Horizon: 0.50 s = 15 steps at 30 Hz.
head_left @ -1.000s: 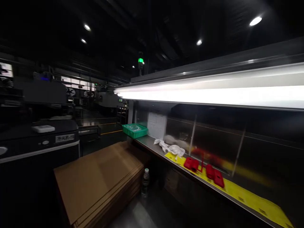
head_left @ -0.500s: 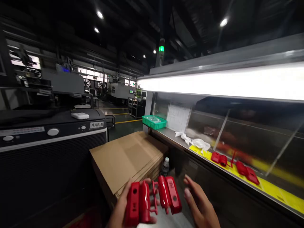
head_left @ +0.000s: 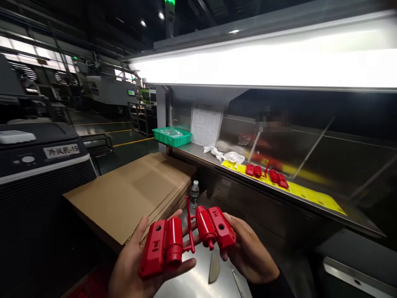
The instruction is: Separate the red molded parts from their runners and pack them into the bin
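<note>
A glossy red moulded plastic piece (head_left: 174, 238) spans both hands: two box-like shells and two cylinders joined by a thin runner with an upright stick. My left hand (head_left: 128, 263) cradles its left half from below, thumb at the outer side and fingers spread underneath. On the right, my right hand (head_left: 252, 250) grips the end shell, thumb along its top edge and fingertips partly hidden beneath. Below the piece is a shiny metal surface (head_left: 194, 285) bearing a grey half-round object (head_left: 214, 269) and a slim metal tool (head_left: 238, 283).
A similar red piece (head_left: 274, 176) lies on a yellow strip (head_left: 310, 194) along the lit shelf. White crumpled plastic (head_left: 234, 157) and a green tray (head_left: 173, 140) are farther left. Stacked cardboard (head_left: 124, 190) and a water bottle (head_left: 194, 193) stand close by.
My right hand, earlier apart from the red piece, now grips its right end. My view has turned right and down, and the piece has tilted, showing its runner more plainly.
</note>
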Available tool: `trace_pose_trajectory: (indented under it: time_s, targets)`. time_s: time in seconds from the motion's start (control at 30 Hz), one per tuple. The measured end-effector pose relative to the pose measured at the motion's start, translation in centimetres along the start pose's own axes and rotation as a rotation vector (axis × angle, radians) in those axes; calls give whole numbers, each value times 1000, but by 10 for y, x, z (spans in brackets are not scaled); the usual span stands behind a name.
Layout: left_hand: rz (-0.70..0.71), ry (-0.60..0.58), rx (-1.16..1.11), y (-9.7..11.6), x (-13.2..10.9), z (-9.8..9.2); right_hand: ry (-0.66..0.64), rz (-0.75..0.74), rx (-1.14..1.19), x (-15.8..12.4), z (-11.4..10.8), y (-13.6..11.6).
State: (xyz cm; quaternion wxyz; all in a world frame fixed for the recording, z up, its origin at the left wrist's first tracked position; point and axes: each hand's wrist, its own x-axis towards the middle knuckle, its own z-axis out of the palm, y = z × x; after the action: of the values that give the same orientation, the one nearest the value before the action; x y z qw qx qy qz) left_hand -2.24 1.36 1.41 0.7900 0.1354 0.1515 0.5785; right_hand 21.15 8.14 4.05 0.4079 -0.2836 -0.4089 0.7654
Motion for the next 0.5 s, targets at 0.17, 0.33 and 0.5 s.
trace_pose_trajectory:
  time_s: [0.17, 0.33, 0.5]
  targets:
    - [-78, 6, -7, -17, 25, 25, 161, 45, 85, -6, -31, 0]
    - [-145, -19, 15, -39, 38, 49, 296, 81, 168, -16, -60, 3]
    - [-158, 17, 143, -55, 39, 64, 225, -14, 101, -30, -77, 10]
